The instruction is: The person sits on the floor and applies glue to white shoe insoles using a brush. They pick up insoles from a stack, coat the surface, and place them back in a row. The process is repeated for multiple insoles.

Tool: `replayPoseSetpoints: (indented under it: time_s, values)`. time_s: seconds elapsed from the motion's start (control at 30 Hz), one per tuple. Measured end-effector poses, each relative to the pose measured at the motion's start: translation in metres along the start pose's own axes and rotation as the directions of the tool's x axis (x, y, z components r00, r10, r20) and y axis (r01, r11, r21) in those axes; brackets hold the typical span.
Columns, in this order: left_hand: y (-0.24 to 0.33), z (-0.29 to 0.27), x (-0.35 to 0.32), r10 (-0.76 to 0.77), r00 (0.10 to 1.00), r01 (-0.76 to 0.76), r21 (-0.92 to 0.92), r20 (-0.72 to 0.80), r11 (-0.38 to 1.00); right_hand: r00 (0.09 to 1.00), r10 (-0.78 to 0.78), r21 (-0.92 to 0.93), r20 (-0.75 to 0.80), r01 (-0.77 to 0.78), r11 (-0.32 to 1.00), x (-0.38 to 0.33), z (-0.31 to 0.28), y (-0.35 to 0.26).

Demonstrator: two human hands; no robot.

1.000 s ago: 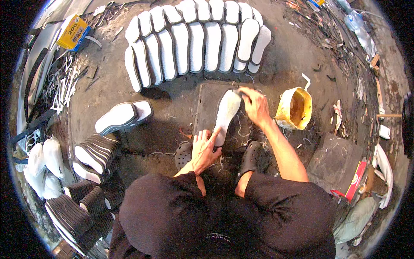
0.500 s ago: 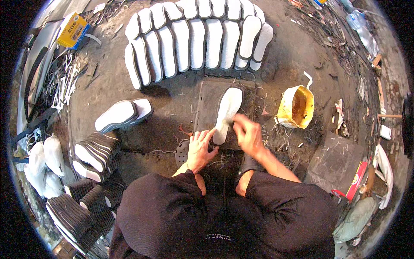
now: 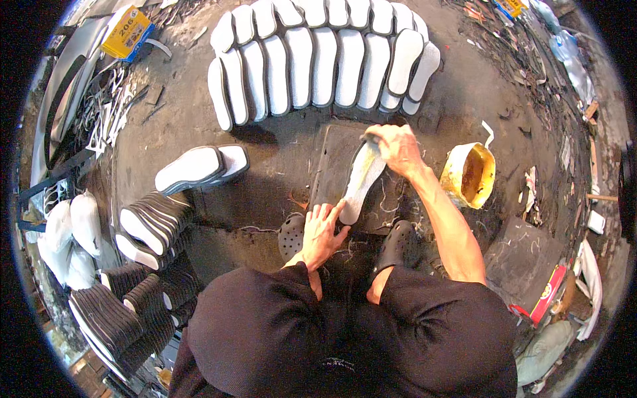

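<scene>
Hands [image 3: 396,151] @ sole [image 3: 361,189] edges, tub [image 3: 454,176] apart, R

Loose black clothing [image 3: 252,325] (a small pale print [image 3: 338,363] marks it) goes with dark perforated clogs [image 3: 290,235].

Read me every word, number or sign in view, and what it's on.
Yellow-and-blue box, upper left: large dark number, not copied out; smaller print too small to read.
Red panel, lower right: round pale emblem; any lettering too small.
Black clothing: small pale print, too blurred.
Yellow package, top right: any print too small.
</scene>
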State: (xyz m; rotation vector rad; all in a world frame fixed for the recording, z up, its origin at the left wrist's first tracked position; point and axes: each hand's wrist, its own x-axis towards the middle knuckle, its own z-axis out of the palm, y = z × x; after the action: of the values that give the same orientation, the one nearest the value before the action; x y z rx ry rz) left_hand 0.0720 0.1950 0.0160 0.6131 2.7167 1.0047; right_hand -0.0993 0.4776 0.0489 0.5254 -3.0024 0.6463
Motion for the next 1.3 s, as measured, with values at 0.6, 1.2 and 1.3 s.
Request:
replayPoseSetpoints:
  time_s: [0.6, 1.2, 1.3]
  values:
    - [-0.004, -0.011, 0.014, -0.221, 0.971, 0.168, -0.406, -0.086, 0.898, 0.738, 0.671, 0.861, 0.069, -0.385, 0.334, -0.151, -0.052, -0.093]
    - [-0.014, -0.016, -0.019, -0.447, 0.777, 0.234, -0.456, -0.443, 0.859, 0.991, 0.078, 0.028, -0.111, -0.075, 0.997, -0.09, -0.04, -0.116]
    - [-0.019, -0.02, -0.021, -0.46, 0.771, 0.253, -0.452, -0.439, 0.855, 0.994, -0.105, -0.141, 0.025, 0.108, 0.984, -0.077, 0.04, -0.114]
